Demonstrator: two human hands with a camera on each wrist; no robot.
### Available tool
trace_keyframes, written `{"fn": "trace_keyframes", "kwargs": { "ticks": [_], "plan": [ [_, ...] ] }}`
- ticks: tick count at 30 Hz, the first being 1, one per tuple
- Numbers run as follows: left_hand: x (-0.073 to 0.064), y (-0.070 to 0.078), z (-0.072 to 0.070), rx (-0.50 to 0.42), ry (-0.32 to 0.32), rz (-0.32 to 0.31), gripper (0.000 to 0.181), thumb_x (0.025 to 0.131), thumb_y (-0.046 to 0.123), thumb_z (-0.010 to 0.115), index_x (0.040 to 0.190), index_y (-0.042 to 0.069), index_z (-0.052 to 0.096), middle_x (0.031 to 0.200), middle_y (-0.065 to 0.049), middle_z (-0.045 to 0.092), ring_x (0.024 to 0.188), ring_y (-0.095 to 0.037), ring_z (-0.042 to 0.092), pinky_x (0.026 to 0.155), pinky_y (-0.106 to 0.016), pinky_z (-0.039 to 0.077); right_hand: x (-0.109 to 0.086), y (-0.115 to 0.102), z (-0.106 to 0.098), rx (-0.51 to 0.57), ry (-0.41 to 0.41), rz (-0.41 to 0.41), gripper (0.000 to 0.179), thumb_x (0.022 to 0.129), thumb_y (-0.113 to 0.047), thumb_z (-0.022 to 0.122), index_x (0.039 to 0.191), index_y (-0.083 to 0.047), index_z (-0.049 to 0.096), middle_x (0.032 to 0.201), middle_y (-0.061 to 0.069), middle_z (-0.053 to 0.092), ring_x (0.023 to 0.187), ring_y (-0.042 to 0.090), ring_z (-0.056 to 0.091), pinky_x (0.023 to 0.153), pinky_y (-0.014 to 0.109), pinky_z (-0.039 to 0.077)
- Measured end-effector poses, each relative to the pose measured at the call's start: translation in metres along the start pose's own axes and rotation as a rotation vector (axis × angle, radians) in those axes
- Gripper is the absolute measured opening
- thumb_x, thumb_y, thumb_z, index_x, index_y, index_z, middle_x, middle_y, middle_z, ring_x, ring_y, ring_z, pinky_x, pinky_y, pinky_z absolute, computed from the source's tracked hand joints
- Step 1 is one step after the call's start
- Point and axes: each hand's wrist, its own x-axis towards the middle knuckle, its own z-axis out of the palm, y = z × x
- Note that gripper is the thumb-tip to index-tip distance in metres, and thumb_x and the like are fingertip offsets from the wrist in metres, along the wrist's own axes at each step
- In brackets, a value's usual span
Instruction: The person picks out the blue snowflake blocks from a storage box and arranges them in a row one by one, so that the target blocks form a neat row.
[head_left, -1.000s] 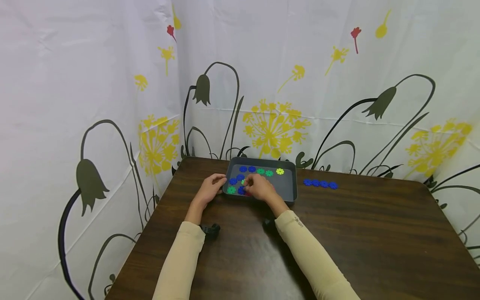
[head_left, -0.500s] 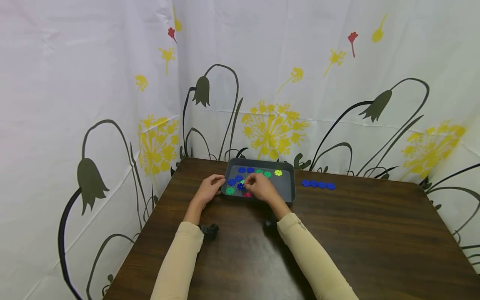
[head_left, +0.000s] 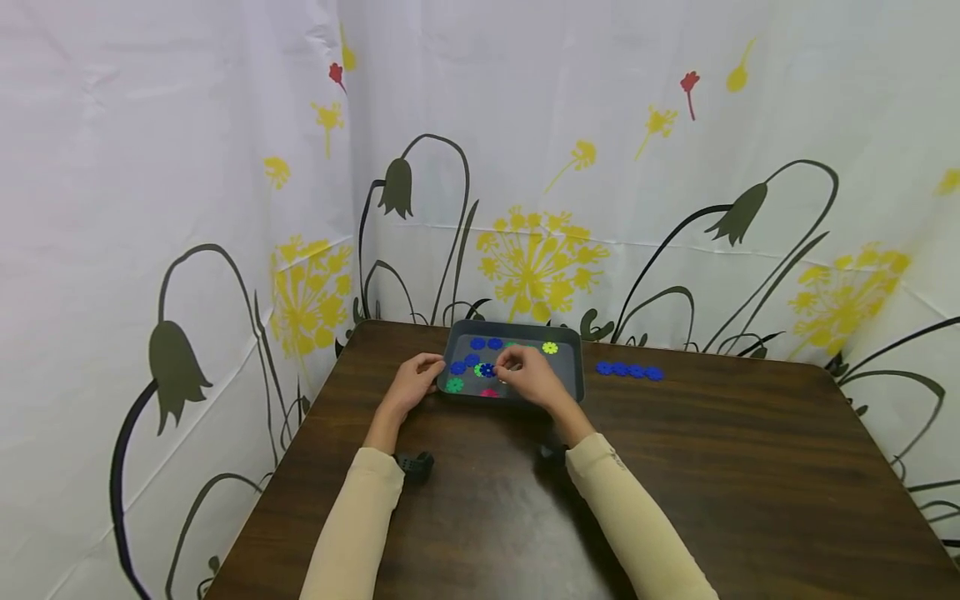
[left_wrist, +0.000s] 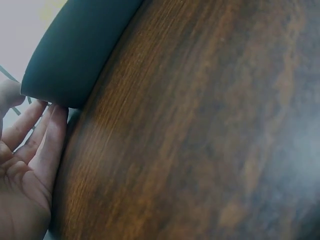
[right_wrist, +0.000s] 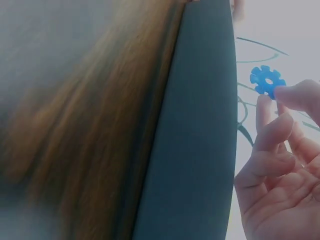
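Observation:
My right hand (head_left: 531, 377) pinches a blue notched disc (right_wrist: 257, 79) between thumb and finger, above the grey tray (head_left: 567, 372). In the right wrist view this disc shows upright beyond the tray's wall, its centre hole visible. My left hand (head_left: 412, 383) holds the tray's left side, thumb at the rim and fingers against the outer wall, as the left wrist view shows. Inside the tray lie several more notched discs: blue ones (head_left: 477, 343), a green one (head_left: 454, 385), a pink one (head_left: 489, 392) and a yellow one (head_left: 550, 347). The right hand partly covers others.
Right of the tray, a row of blue discs (head_left: 636, 372) lies on the dark wooden table (head_left: 720, 467). A white curtain with printed flowers (head_left: 420, 75) hangs behind and to the left of the table. A dark wrist device (head_left: 417, 467) sits at the left wrist.
My right hand has lifted slightly and moved right relative to the tray, bringing the blue disc and the pink one into clearer view. The left hand stays at the tray's side.

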Motion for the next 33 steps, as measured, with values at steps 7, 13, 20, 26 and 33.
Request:
{"fn": "trace_keyframes", "kwargs": {
  "ticks": [7, 13, 20, 26, 33],
  "plan": [
    [0.000, -0.001, 0.000, 0.006, 0.003, 0.009, 0.047, 0.114, 0.035, 0.057, 0.150, 0.005, 0.059, 0.147, -0.020, 0.061, 0.131, -0.033, 0.062, 0.106, -0.044, 0.058, -0.013, 0.006, -0.015, 0.027, 0.052, 0.033, 0.006, 0.103, -0.014, 0.073, 0.101, -0.008, 0.073, 0.103, 0.010, 0.075, 0.085, 0.025, 0.070, 0.072, 0.031, 0.054],
    [0.001, -0.002, 0.000, 0.000, 0.003, 0.004, 0.047, 0.114, 0.035, 0.057, 0.150, 0.005, 0.059, 0.145, -0.020, 0.061, 0.130, -0.033, 0.062, 0.104, -0.042, 0.059, -0.022, 0.009, -0.033, 0.037, 0.094, 0.037, 0.007, 0.102, -0.013, 0.073, 0.102, -0.006, 0.073, 0.105, 0.014, 0.077, 0.086, 0.036, 0.072, 0.068, 0.029, 0.052],
    [0.001, -0.002, 0.000, 0.011, -0.002, 0.005, 0.046, 0.114, 0.034, 0.058, 0.150, 0.005, 0.059, 0.145, -0.020, 0.061, 0.128, -0.032, 0.062, 0.102, -0.040, 0.060, -0.029, 0.016, -0.059, -0.023, 0.166, 0.032, 0.008, 0.103, -0.015, 0.074, 0.103, -0.006, 0.074, 0.101, 0.013, 0.075, 0.081, 0.018, 0.062, 0.072, 0.031, 0.051],
    [0.002, -0.001, -0.001, 0.009, -0.002, 0.003, 0.046, 0.114, 0.034, 0.057, 0.151, 0.006, 0.058, 0.146, -0.019, 0.061, 0.130, -0.032, 0.061, 0.104, -0.042, 0.059, -0.040, 0.023, -0.083, 0.000, 0.223, 0.052, 0.010, 0.104, -0.016, 0.073, 0.105, -0.005, 0.073, 0.104, 0.014, 0.074, 0.088, 0.023, 0.065, 0.075, 0.033, 0.053],
    [0.002, -0.002, 0.000, 0.013, -0.002, 0.017, 0.047, 0.115, 0.034, 0.056, 0.151, 0.005, 0.058, 0.146, -0.021, 0.060, 0.131, -0.033, 0.061, 0.105, -0.042, 0.059, -0.054, 0.036, -0.111, 0.020, 0.259, 0.074, 0.014, 0.105, -0.015, 0.072, 0.108, -0.002, 0.074, 0.107, 0.020, 0.076, 0.089, 0.017, 0.067, 0.072, 0.025, 0.055]
  ]
}}
